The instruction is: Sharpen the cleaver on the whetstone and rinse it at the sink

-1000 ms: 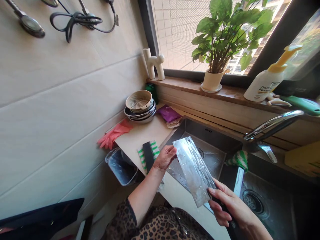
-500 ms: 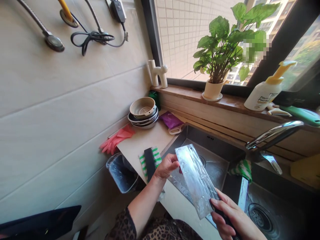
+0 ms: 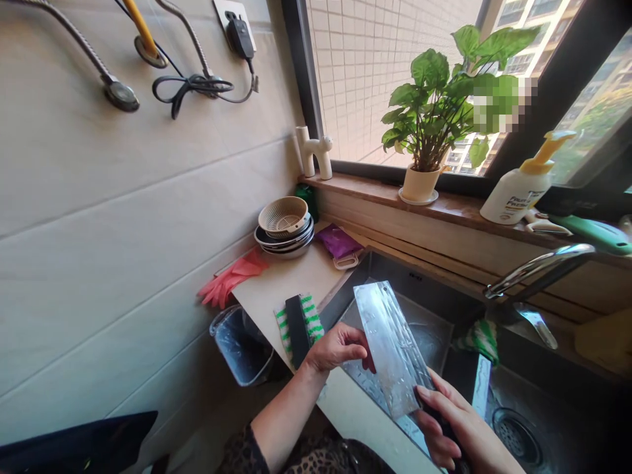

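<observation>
We grip black handle of cleaver [image 3: 392, 349] in right hand [image 3: 451, 421], fingers wrapped shut; left hand [image 3: 336, 349] curled, fingertips [image 3: 358, 345] against blade edge. Cleaver tilted over steel sink [image 3: 395, 276], open basin [image 3: 427, 336] below, rim [image 3: 345, 283] near blade's left. Beyond faucet [image 3: 543, 266], on sill [image 3: 434, 210], bottle [image 3: 513, 197] reads "Fruit Fresh". Green-striped cloth [image 3: 299, 329] on counter [image 3: 281, 276] left of sink.

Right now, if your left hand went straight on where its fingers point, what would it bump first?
Probably the cleaver blade, right at the left hand's fingertips, though depth is hard to judge.
</observation>
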The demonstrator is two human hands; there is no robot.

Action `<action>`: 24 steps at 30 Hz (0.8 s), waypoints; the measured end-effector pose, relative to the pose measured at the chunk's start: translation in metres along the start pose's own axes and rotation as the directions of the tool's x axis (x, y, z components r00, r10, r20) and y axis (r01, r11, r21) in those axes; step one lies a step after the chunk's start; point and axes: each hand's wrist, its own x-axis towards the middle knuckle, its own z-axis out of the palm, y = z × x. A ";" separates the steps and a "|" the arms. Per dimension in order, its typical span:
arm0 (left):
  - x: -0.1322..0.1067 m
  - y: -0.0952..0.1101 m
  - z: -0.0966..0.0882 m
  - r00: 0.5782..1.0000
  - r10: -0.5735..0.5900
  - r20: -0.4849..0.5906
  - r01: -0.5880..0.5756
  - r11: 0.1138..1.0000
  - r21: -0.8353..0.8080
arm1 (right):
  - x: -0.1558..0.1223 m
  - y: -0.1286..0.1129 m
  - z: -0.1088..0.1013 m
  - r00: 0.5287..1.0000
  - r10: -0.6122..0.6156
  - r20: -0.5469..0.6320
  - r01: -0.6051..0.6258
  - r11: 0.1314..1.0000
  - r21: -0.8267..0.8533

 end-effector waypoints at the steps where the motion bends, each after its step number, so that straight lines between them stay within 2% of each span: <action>1: -0.001 -0.001 0.003 1.000 -0.006 0.022 0.006 1.000 0.007 | 0.001 -0.001 0.002 1.000 -0.019 -0.002 0.019 1.000 -0.003; 3: -0.003 -0.004 0.008 1.000 -0.003 0.024 0.003 1.000 0.013 | 0.003 -0.002 0.004 0.999 -0.043 -0.009 0.043 0.999 -0.010; 9: -0.002 -0.008 0.014 0.997 -0.013 -0.073 0.013 1.000 -0.002 | 0.008 0.003 0.000 0.999 -0.038 -0.014 0.038 0.999 0.010; 19: -0.004 -0.017 0.013 1.000 -0.008 0.002 0.008 0.999 -0.036 | 0.011 0.005 -0.005 0.997 -0.079 -0.011 0.079 0.996 0.028; 24: -0.002 -0.021 0.017 0.995 -0.022 -0.095 0.026 0.999 0.040 | 0.016 0.007 -0.004 0.997 -0.072 -0.015 0.072 0.997 0.024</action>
